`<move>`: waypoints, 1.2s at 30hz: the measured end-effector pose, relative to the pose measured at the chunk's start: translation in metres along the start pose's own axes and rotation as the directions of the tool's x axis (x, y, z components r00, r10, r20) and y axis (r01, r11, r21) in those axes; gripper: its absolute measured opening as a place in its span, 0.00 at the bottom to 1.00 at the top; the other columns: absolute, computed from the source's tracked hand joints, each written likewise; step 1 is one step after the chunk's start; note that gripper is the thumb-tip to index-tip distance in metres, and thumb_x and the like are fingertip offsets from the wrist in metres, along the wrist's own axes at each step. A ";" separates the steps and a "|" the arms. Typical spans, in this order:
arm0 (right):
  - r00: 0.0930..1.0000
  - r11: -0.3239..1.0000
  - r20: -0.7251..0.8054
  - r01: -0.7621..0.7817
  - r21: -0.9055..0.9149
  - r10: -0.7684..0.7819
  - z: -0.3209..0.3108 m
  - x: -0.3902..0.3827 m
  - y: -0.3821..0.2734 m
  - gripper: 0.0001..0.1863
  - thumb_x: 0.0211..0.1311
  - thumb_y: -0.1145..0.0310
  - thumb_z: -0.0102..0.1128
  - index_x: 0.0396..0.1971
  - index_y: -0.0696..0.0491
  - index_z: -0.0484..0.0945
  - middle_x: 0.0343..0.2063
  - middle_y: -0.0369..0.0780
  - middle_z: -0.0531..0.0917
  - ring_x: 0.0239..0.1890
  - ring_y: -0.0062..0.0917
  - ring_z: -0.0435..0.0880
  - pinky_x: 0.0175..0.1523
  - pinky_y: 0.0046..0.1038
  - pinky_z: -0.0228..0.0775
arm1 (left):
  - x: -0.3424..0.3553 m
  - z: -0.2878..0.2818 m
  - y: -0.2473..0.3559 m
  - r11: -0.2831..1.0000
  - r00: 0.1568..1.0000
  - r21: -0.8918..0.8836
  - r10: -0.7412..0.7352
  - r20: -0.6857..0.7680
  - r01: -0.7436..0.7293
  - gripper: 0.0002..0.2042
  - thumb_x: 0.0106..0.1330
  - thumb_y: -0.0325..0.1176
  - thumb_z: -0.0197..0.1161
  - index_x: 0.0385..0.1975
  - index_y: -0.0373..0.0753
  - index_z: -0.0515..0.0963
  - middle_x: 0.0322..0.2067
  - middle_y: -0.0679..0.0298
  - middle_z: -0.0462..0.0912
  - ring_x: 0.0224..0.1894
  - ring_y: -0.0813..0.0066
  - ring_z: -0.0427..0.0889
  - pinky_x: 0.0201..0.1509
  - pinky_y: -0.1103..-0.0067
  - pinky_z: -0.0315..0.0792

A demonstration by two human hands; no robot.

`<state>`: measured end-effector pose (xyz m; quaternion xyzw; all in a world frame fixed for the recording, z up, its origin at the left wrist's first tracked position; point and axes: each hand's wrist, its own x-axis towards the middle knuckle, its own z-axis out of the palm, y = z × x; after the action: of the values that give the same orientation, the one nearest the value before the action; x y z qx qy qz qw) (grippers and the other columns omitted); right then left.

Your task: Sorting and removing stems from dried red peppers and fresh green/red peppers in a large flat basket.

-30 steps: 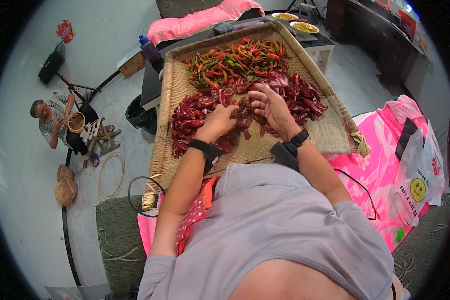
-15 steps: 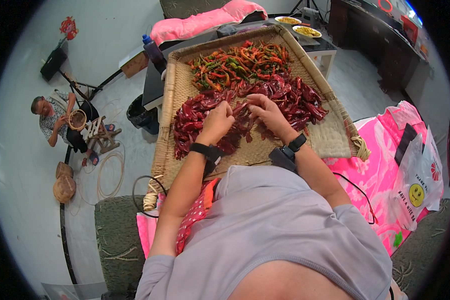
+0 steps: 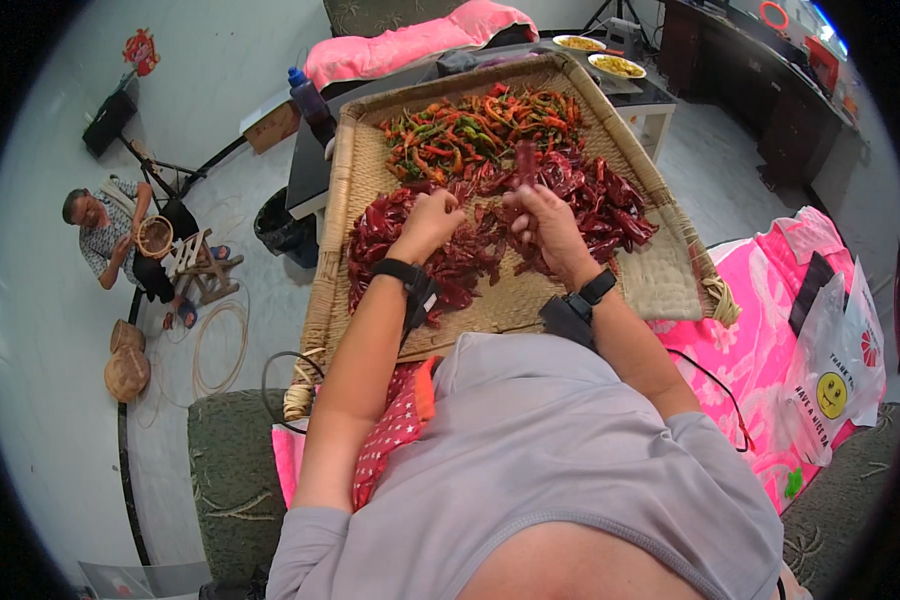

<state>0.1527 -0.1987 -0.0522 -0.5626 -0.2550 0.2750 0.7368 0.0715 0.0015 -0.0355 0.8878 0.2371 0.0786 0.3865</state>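
Observation:
A woven tray [image 3: 324, 270] holds mixed red and green chillies [image 3: 475, 125] at the back and two piles of dark red dried peppers [image 3: 610, 205] nearer me. My right hand [image 3: 548, 225] pinches a dark red pepper [image 3: 526, 160], raised upright over the right pile. Over the left pile, my left hand [image 3: 428, 222] has its fingers pinched together; whatever they hold is too small to make out. Loose dark bits lie between my hands.
A seated person [image 3: 105, 228] holds a small basket at left, near a black bin [image 3: 275, 230]. A dark table [image 3: 315, 180] carries plates [image 3: 616, 66] and a bottle [image 3: 306, 95]. A pink blanket [image 3: 730, 350] and plastic bag [image 3: 830, 390] lie at right.
My right hand has closed on a pepper and raised it upright. My left hand has drawn slightly left, away from the right hand, after the two met half a second ago.

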 end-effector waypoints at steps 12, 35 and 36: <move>0.997 0.921 -0.043 0.081 0.382 -0.070 -0.007 0.001 0.004 0.26 0.65 0.61 0.57 0.59 0.56 0.65 0.46 0.38 0.78 0.33 0.18 0.78 0.36 0.20 0.70 | -0.007 0.015 -0.003 0.943 0.990 0.301 0.138 0.032 -0.142 0.12 0.58 0.34 0.60 0.39 0.37 0.77 0.36 0.55 0.80 0.43 0.55 0.79 0.46 0.62 0.71; 0.992 0.713 0.081 0.014 0.701 -0.099 -0.025 0.008 0.008 0.31 0.65 0.35 0.39 0.48 0.48 0.69 0.45 0.38 0.81 0.39 0.26 0.78 0.45 0.31 0.70 | 0.019 -0.021 -0.039 0.935 0.965 0.263 0.257 -0.043 -0.237 0.31 0.50 0.27 0.60 0.59 0.31 0.65 0.57 0.45 0.70 0.60 0.53 0.68 0.65 0.68 0.62; 0.993 0.735 0.070 0.021 0.678 -0.093 -0.019 0.008 0.006 0.37 0.63 0.32 0.36 0.54 0.51 0.66 0.48 0.39 0.79 0.39 0.25 0.78 0.45 0.30 0.70 | 0.021 -0.023 -0.051 0.920 0.954 0.287 0.294 -0.052 -0.268 0.30 0.51 0.27 0.61 0.58 0.31 0.66 0.56 0.45 0.71 0.60 0.53 0.69 0.63 0.68 0.64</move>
<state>0.1708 -0.2044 -0.0624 -0.2345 -0.1912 0.3535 0.8851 0.0635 0.0567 -0.0573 0.9531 0.1337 0.1414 0.2319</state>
